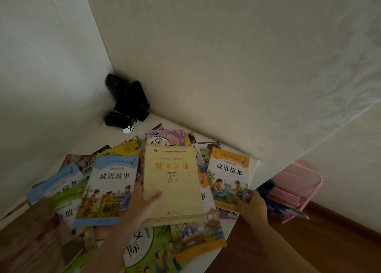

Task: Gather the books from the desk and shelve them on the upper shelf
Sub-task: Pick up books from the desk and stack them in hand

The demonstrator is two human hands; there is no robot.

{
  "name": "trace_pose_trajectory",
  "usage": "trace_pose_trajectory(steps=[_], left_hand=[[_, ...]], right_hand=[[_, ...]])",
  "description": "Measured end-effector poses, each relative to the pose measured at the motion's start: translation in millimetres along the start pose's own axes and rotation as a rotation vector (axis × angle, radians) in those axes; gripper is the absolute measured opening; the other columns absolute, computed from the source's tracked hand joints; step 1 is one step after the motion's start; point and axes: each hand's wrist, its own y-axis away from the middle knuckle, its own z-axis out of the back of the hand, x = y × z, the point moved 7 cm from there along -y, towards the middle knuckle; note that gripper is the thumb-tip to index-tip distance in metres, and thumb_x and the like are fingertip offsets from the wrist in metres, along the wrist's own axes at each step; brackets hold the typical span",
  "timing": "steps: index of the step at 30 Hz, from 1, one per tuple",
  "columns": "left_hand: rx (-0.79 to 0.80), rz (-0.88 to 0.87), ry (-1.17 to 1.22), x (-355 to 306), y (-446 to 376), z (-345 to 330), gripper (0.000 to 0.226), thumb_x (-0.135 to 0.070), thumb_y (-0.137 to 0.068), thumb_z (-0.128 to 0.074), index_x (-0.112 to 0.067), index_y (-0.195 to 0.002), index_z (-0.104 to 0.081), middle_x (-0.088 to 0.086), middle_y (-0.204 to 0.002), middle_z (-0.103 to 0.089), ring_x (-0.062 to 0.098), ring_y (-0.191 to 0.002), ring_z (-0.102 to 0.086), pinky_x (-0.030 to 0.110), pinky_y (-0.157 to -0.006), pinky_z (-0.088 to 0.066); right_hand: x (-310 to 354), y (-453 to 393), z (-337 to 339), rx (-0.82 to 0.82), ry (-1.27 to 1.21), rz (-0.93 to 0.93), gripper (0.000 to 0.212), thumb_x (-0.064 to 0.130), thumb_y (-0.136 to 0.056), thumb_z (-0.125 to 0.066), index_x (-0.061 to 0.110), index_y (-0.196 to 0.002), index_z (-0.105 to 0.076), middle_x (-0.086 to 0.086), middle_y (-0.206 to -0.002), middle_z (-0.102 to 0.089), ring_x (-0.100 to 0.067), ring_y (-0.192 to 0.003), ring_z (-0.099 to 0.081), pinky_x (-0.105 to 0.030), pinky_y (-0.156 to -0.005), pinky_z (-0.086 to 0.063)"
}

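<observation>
Nearest the camera, a green-covered book [144,250] is lying flat on the white bench [208,258], partly tucked under the others. Just above it, the left hand [140,205] is gripping the thick cream-yellow book [173,182] at its lower left edge, thumb curling onto the cover and fingers hidden underneath, so that grip is closed on the book. Beside it to the left, a blue-bordered storybook [109,190] is overlapping more blue and green books [61,192] spreading toward the bench's left edge. On the right, the right hand [250,205] is pinching the lower right corner of the orange-bordered idiom book [228,177], which is lying near the bench's right edge. Farther back, a purple book [165,138] and other colourful covers are fanning out in a loose, overlapping pile. Beyond the pile, black devices with cables [127,103] are sitting in the corner where the two pale walls meet. Off to the right, below the bench, a pink wire rack [296,190] is standing on the wooden floor [340,248].
</observation>
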Motion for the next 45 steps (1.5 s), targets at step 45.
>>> trace_pose_trajectory(steps=[45], left_hand=[[0.072,-0.009,0.145,37.2,58.8,52.0,0.042,-0.027,-0.094,-0.058,-0.033,-0.129,-0.037,-0.003,-0.126,-0.054,0.018,-0.108,-0.058,0.042,-0.092,-0.052]], right_hand=[[74.7,65.5,-64.0,0.284,-0.025,-0.048,0.046,0.03,-0.101,-0.046,-0.007,-0.081,-0.066,-0.01,-0.057,-0.052,-0.022,-0.053,-0.048,-0.034,-0.058,-0.037]])
